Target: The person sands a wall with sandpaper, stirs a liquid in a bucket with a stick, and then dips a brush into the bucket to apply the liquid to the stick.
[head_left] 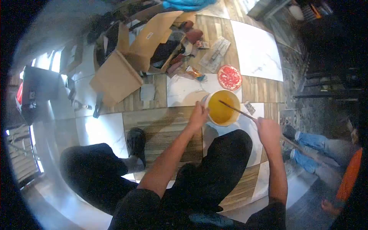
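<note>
A white bucket [207, 100] holding yellow-orange liquid [224, 110] stands on the tiled floor in front of my knees. My left hand [198, 115] grips the bucket's near-left rim. My right hand [268, 129] is closed around a long thin wooden stick [235, 110], whose far end dips into the liquid. The stick slants from the bucket down to the right, past my hand. My legs in black trousers fill the lower middle of the view.
A round red lid [229, 77] lies just beyond the bucket. Open cardboard boxes [132, 53] and scattered packets sit at the upper left. Another person in blue jeans [312, 147] and an orange sleeve sits at the right. A black shoe [136, 142] rests by my left leg.
</note>
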A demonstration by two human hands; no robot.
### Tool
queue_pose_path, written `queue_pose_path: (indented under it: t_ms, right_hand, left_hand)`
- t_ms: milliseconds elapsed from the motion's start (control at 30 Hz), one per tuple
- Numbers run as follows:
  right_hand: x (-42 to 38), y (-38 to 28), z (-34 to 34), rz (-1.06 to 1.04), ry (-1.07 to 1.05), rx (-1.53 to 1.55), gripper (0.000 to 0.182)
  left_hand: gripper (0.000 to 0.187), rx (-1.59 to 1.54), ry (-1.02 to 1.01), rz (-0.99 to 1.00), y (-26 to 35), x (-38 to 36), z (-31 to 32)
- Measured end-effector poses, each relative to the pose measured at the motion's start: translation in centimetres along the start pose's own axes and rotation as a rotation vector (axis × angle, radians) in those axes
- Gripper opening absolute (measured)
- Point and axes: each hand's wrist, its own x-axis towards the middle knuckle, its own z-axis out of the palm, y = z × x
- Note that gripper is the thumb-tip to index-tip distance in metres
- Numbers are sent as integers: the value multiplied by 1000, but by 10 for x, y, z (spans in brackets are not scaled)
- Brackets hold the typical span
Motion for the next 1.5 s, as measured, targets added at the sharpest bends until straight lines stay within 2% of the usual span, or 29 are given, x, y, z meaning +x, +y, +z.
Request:
queue_pose_path:
  t_ms: [33, 100, 233, 300, 333, 400, 467, 500, 567, 600, 633, 667, 733, 800, 833, 900, 933, 1000, 1100, 1167, 1200, 1233, 1267, 1300, 1333, 1367, 1400, 1433, 1500]
  right_hand:
    - [7, -4, 5, -26, 11, -14, 34]
    - [19, -18, 1, -82, 42, -51, 31]
    - [44, -49, 13, -310, 85, -110, 21]
    - [51, -79, 2, -302, 36, -126, 16]
    - [57, -86, 4, -304, 41, -127, 16]
    - [72, -100, 21, -393, 169, -7, 14]
    - [87, -114, 22, -475, 121, -96, 15]
    - [91, -122, 22, -550, 58, -188, 15]
    - [92, -143, 21, -560, 82, -195, 15]
    - [93, -150, 23, -572, 94, -203, 15]
    - [101, -152, 52, -564, 113, -205, 15]
    - [115, -154, 96, -457, 102, 118, 18]
    - [121, -160, 105, -349, 118, 435, 23]
    - [115, -177, 109, -552, 253, 41, 15]
    - [109, -188, 111, -649, 312, -154, 12]
    - [105, -200, 109, -776, 393, -447, 8]
    - [100, -203, 98, -817, 417, -542, 8]
    - [91, -197, 61, -1260, 455, -95, 9]
    - [41, -193, -20, -1243, 512, 140, 9]
    - [2, -171, -53, -587, 211, 406, 15]
    - [2, -165, -58, -596, 209, 396, 15]
    - [2, -159, -62, -468, 503, 685, 14]
    - [7, -152, -52, -384, 642, 828, 14]
    - [12, -144, -42, -313, 790, 972, 14]
    - [33, -135, 0, -317, 740, 1085, 22]
    - [45, -128, 21, -303, 707, 1167, 22]
    - [42, -124, 19, -284, 699, 1227, 22]
    - [39, -117, 17, -263, 711, 1272, 22]
    - [28, -114, 8, -248, 706, 1322, 23]
  left_hand:
    - [41, -1, -11, 13, 9, -2, -13]
    - [38, 3, -127, -149, 38, -9, -47]
    - [35, -283, -214, -283, 11, -8, -75]
    - [36, 106, -205, 4, -5, 1, -92]
    - [36, 107, -200, 7, 9, 6, -105]
    - [44, 395, -108, 109, 73, 12, -145]
    - [55, 378, -127, 334, 151, 4, -187]
    - [55, 384, -117, 342, 179, -3, -200]
    - [63, 153, -234, 483, 227, -14, -217]
    - [63, 159, -230, 502, 245, -19, -222]
    - [71, 9, -287, 484, 260, -27, -223]
    - [79, -138, -344, 464, 271, -32, -223]
    - [87, -203, -279, 517, 280, -31, -216]
    - [110, -277, -211, 485, 284, -28, -211]
    - [110, -274, -202, 483, 286, -29, -207]
    - [78, -502, -37, 643, 292, -28, -199]
    - [78, -503, -41, 633, 291, -25, -202]
    - [39, -736, -67, 309, 285, -23, -211]
    - [31, -629, 44, 401, 292, -26, -199]
    - [29, -510, 15, 443, 304, -29, -191]
    - [26, -392, -9, 488, 310, -27, -184]
    - [23, -200, 83, 718, 311, -27, -172]
    - [21, 6, 168, 940, 314, -25, -156]
    - [19, -31, 77, 1027, 319, -20, -137]
    - [17, -66, -16, 1113, 324, -17, -117]
    - [21, -314, -309, 826, 338, -32, -106]
    - [22, -77, -285, 813, 355, -46, -98]
    - [21, -176, -448, 589, 366, -62, -95]
    - [19, -202, -349, 825, 365, -71, -77]
